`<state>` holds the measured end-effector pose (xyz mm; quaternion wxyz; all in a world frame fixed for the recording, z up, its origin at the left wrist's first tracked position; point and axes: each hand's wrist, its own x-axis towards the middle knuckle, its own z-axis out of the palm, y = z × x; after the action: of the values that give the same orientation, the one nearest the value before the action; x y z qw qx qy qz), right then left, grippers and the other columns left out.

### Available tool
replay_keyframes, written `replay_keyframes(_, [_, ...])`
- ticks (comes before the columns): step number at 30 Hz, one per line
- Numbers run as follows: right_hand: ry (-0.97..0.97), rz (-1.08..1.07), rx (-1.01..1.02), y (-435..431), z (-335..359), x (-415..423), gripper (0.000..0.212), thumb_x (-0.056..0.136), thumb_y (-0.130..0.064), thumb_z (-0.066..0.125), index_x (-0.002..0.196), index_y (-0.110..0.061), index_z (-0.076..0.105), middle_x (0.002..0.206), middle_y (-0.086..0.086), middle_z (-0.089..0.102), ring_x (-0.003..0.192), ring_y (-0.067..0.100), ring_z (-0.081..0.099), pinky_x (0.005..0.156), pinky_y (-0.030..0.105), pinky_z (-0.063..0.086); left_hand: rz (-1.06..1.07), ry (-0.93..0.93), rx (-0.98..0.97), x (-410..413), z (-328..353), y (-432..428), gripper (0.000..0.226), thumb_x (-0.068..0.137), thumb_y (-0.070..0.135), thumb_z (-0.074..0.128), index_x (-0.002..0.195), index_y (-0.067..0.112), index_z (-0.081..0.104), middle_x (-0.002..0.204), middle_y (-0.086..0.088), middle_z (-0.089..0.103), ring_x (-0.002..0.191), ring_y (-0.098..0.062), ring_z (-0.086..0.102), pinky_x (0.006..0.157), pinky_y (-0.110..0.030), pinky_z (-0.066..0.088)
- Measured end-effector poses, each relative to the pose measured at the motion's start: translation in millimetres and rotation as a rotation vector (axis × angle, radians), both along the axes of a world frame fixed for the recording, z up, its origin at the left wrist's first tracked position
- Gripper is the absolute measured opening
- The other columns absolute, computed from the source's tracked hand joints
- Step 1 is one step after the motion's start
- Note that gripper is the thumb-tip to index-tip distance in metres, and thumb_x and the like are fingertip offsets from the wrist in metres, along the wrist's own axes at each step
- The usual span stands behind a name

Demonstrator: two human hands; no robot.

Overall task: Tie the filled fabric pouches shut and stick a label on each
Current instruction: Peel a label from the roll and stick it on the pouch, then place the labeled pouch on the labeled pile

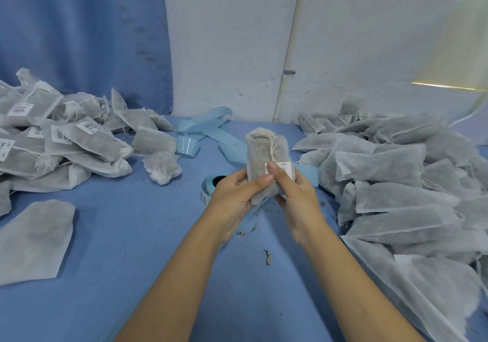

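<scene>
A filled grey fabric pouch (260,151) stands upright above the blue table, its top gathered and tied with a white string. My left hand (237,193) grips its lower part from the left. My right hand (293,191) holds it from the right, thumb pressing a white label (284,168) onto its front. Behind my hands lies a roll of light blue label backing (211,184), partly hidden.
Labelled, tied pouches (66,141) are heaped at the left. A large heap of unlabelled pouches (396,180) fills the right side. Loose blue backing strips (203,127) curl at the back. One flat pouch (34,238) lies front left. Dried herb crumbs (267,257) dot the cloth.
</scene>
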<state>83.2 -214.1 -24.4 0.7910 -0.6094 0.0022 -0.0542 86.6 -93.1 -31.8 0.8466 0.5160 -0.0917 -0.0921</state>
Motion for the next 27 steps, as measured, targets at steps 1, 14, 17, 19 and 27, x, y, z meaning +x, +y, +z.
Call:
replay_keyframes(1, [0.005, 0.02, 0.029, 0, 1, 0, 0.055, 0.066, -0.046, 0.075, 0.105, -0.009, 0.065, 0.095, 0.007, 0.073, 0.091, 0.016, 0.069, 0.075, 0.02, 0.053, -0.005, -0.002, -0.027, 1, 0, 1, 0.046, 0.071, 0.023, 0.075, 0.111, 0.004, 0.065, 0.107, -0.014, 0.072, 0.102, -0.023, 0.068, 0.084, -0.025, 0.054])
replay_keyframes(14, [-0.029, 0.024, 0.145, 0, 5, -1, 0.016, 0.092, -0.023, 0.061, 0.087, -0.012, 0.073, 0.091, 0.009, 0.073, 0.084, 0.016, 0.066, 0.079, 0.025, 0.052, -0.047, 0.078, -0.178, 5, -2, 5, 0.04, 0.072, 0.014, 0.07, 0.109, 0.0, 0.065, 0.104, -0.019, 0.071, 0.089, -0.024, 0.071, 0.073, -0.028, 0.057])
replay_keyframes(17, [-0.044, -0.03, 0.117, 4, 5, -3, 0.019, 0.092, -0.024, 0.062, 0.078, -0.019, 0.074, 0.086, 0.004, 0.073, 0.08, 0.012, 0.067, 0.073, 0.019, 0.052, -0.028, 0.052, -0.112, 4, -1, 7, 0.039, 0.075, 0.018, 0.07, 0.11, 0.0, 0.065, 0.101, -0.016, 0.072, 0.088, -0.022, 0.072, 0.07, -0.025, 0.056])
replay_keyframes(19, [-0.052, -0.051, 0.083, 4, 5, -5, 0.02, 0.092, -0.027, 0.062, 0.077, -0.022, 0.075, 0.085, 0.001, 0.073, 0.078, 0.009, 0.067, 0.069, 0.016, 0.05, 0.011, 0.024, 0.054, 3, 3, 10, 0.035, 0.08, 0.023, 0.069, 0.109, 0.003, 0.066, 0.096, -0.012, 0.074, 0.084, -0.02, 0.073, 0.067, -0.022, 0.056])
replay_keyframes(27, [0.111, -0.065, 0.038, 0, 0, 0, 0.005, 0.09, -0.024, 0.066, 0.088, -0.022, 0.07, 0.074, -0.017, 0.065, 0.075, 0.008, 0.054, 0.069, 0.02, 0.043, 0.271, -0.002, -0.036, 7, 16, 29, 0.033, 0.089, 0.018, 0.063, 0.118, 0.001, 0.061, 0.113, -0.015, 0.069, 0.087, -0.014, 0.072, 0.068, -0.019, 0.056])
